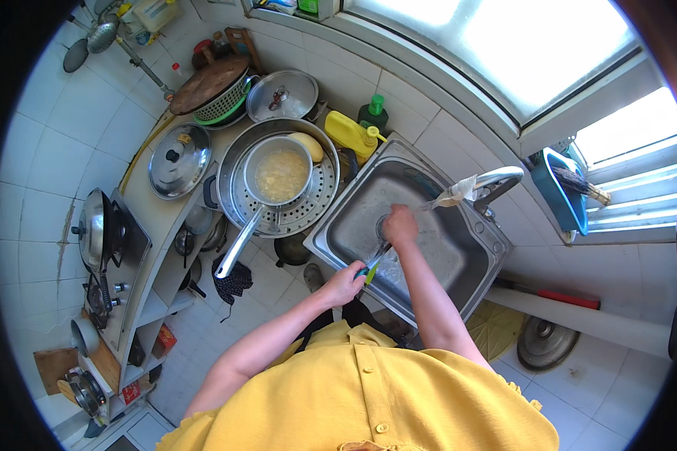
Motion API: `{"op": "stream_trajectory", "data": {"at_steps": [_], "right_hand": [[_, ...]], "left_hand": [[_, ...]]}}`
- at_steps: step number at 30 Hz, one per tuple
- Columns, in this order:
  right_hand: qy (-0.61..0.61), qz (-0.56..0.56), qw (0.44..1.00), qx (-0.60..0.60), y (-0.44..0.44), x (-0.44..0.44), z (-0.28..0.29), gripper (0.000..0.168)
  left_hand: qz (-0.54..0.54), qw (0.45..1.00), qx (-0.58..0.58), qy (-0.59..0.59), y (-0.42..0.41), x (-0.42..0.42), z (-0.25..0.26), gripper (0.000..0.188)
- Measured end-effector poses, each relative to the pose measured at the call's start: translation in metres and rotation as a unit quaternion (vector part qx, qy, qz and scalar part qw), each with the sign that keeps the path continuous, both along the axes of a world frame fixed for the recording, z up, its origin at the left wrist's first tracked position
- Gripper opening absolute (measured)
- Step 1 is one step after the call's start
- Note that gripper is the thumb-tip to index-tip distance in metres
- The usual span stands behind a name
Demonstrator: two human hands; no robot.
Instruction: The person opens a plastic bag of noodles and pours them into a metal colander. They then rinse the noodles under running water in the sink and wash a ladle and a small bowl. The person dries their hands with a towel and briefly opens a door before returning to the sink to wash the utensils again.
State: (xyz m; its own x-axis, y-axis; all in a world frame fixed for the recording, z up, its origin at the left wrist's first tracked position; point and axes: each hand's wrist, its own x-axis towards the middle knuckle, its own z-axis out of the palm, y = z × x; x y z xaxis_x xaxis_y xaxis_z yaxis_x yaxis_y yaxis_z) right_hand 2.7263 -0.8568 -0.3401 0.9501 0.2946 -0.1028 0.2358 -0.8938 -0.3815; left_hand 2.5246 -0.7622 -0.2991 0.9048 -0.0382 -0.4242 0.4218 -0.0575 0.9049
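Observation:
My left hand (pixel 345 283) is at the near rim of the stainless steel sink (pixel 445 248). It grips the handle of a metal-bladed utensil (pixel 377 258) with teal and lime-green parts; its exact kind is hard to tell. Over the basin, my right hand (pixel 400 226) is closed around the far end of the blade, hiding the tip. Water runs beside that hand from the curved faucet (pixel 499 176), whose spout has a pale wrap (pixel 457 191) on it. Wet patches shine on the basin floor around the drain (pixel 380 226).
Left of the sink, a large steamer pot (pixel 225 189) holds a long-handled saucepan (pixel 252 189) of pale yellowish contents and a yellow rounded item (pixel 307 146). The saucepan's handle (pixel 240 242) juts past the counter edge. A yellow jug (pixel 350 135) and green-capped bottle (pixel 375 115) stand behind.

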Motion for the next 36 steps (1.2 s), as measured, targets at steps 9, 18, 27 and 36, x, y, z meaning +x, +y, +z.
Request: {"op": "stream_trajectory", "data": {"at_steps": [9,18,27,36], "right_hand": [[0.407,-0.027,0.869,0.281,-0.067,0.077,-0.087,0.035],[0.548,0.186,0.793,0.191,-0.078,0.052,0.061,0.045],[0.406,0.095,0.849,0.324,-0.065,0.055,0.03,0.028],[0.254,-0.123,0.901,0.33,-0.058,0.056,-0.044,0.031]], "left_hand": [[-0.002,0.978,-0.18,0.103,0.001,0.004,0.019,0.025],[-0.012,0.933,-0.321,0.165,0.054,-0.021,0.028,0.03],[-0.016,0.957,-0.257,0.132,0.065,-0.007,0.014,0.033],[0.023,0.935,-0.307,0.176,0.039,-0.007,0.022,0.027]]}}
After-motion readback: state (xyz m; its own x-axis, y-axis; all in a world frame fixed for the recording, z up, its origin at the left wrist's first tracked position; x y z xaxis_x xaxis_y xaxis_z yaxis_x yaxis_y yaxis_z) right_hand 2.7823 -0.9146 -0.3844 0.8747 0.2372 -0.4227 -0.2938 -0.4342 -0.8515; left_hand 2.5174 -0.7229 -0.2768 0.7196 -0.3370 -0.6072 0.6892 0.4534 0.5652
